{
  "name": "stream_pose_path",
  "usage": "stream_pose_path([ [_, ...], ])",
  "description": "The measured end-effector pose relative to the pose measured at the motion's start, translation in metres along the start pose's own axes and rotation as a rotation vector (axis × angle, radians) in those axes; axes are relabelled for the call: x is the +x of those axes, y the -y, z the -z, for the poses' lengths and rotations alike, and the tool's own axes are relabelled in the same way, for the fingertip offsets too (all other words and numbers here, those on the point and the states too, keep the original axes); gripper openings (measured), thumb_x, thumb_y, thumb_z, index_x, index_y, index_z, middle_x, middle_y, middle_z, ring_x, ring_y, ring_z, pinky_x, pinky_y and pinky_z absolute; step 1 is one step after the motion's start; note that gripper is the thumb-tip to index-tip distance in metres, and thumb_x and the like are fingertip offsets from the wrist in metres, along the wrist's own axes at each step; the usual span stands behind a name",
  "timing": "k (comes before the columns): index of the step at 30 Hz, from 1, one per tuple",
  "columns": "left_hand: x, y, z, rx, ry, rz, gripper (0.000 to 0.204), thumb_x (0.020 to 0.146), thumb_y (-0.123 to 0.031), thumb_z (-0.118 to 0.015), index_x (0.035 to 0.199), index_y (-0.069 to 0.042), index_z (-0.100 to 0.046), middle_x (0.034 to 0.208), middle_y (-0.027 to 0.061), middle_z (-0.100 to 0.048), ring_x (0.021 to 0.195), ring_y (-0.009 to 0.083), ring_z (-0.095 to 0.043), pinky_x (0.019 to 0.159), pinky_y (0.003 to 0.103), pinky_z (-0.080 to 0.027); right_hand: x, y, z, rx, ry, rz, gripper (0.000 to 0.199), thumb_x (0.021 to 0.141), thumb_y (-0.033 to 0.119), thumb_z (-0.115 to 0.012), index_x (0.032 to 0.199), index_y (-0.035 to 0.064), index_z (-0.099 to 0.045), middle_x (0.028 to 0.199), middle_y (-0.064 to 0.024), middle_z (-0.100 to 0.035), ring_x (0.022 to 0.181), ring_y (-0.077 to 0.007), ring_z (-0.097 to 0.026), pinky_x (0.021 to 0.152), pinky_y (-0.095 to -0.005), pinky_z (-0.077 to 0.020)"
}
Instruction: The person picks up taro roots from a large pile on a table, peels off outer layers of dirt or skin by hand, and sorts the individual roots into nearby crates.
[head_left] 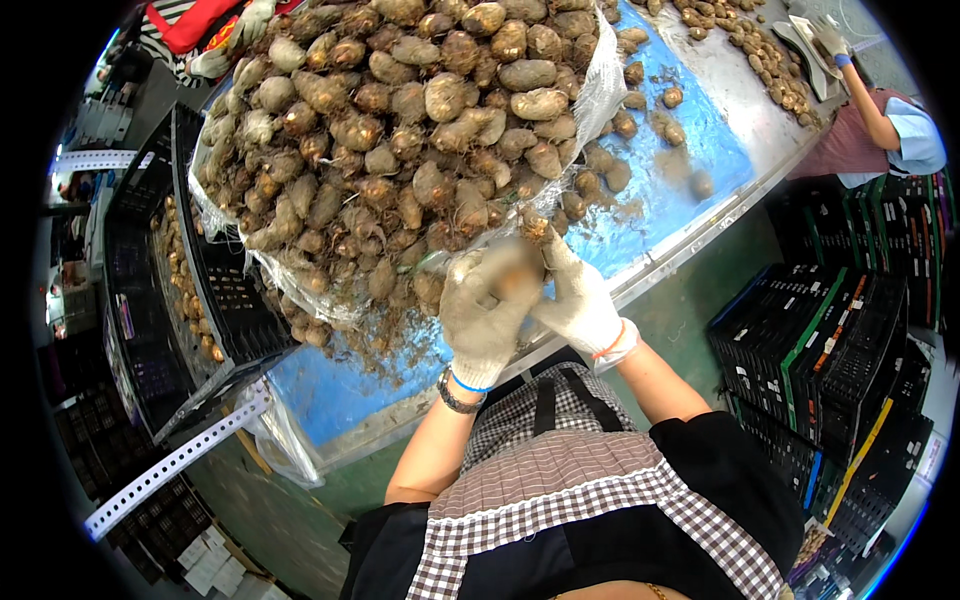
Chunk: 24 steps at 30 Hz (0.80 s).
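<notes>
Both my hands wear pale knitted work gloves and meet at the near edge of a big heap of brown, hairy taro roots. My left hand is closed around a taro root, which is smeared by motion. Close beside it, my right hand has its thumb toward that root. At its fingertips is another rough taro root, and the right fingers look closed on it. The exact grip is partly hidden by blur.
A white plastic sack lies spread under the heap on a blue-sheeted table. Black crates with roots stand at the left. Stacked crates are on the right. A co-worker's gloved hand is at the far right, another's gloves far left.
</notes>
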<state>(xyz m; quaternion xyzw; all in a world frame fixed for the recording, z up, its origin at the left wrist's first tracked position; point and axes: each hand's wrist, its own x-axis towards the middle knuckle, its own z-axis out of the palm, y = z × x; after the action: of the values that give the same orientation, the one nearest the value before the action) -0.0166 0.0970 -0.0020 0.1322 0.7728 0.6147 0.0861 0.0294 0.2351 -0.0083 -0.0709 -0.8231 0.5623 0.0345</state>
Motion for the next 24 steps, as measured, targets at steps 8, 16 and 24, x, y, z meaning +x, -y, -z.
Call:
stream_pose_path([
  [8, 0.021, -0.001, -0.018, -0.114, -0.04, 0.085, 0.015, 0.083, -0.002, -0.065, 0.095, 0.004, -0.071, 0.097, 0.0092, -0.066, 0.091, 0.0181, -0.061, 0.082, 0.031, -0.049, -0.002, -0.01, 0.008, 0.197, -0.096, -0.118, 0.09, 0.075, 0.009, -0.079, 0.151, -0.0011, -0.031, 0.138, -0.018, -0.056, 0.121, -0.0211, -0.057, 0.102, -0.0326, -0.0441],
  [16, 0.039, -0.003, -0.001, -0.415, -0.103, 0.338, 0.026, 0.083, -0.003, -0.066, 0.108, 0.003, -0.064, 0.091, 0.0058, -0.064, 0.081, 0.0141, -0.058, 0.072, 0.026, -0.048, 0.019, 0.005, 0.05, -0.041, -0.155, -0.04, 0.094, 0.067, 0.015, -0.083, 0.146, -0.0017, -0.035, 0.117, -0.0196, -0.066, 0.108, -0.0293, -0.066, 0.089, -0.0347, -0.0517],
  [24, 0.052, -0.044, -0.015, 0.152, 0.156, -0.39, 0.024, 0.069, -0.003, -0.077, 0.092, -0.002, -0.072, 0.088, 0.0088, -0.065, 0.08, 0.0231, -0.062, 0.071, 0.033, -0.049, 0.022, 0.025, 0.062, -0.044, -0.071, -0.029, 0.085, 0.075, 0.018, -0.081, 0.146, 0.0016, -0.037, 0.115, -0.0167, -0.068, 0.103, -0.0279, -0.068, 0.087, -0.0343, -0.0523],
])
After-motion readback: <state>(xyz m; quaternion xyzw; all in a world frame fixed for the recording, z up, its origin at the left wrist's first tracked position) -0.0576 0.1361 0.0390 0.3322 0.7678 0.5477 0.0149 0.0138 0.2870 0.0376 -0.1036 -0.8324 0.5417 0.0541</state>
